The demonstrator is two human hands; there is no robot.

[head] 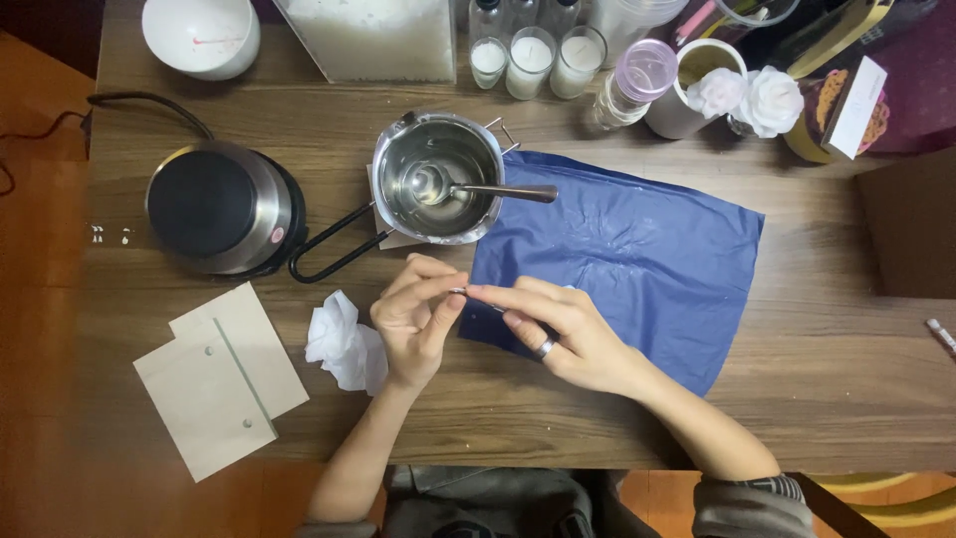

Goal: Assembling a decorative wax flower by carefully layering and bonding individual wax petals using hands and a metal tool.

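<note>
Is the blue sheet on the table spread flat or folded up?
Spread flat: the blue sheet lies open and creased on the table, beneath both hands.

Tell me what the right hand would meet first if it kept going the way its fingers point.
The right hand points left; its fingertips already meet the left hand over a small metal piece. Beyond lies crumpled white tissue, though heights are unclear.

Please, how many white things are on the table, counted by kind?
White candles in glass jars: 3
White flower shapes: 2
White bowl: 1
Crumpled white tissue: 1
Total: 7
</note>
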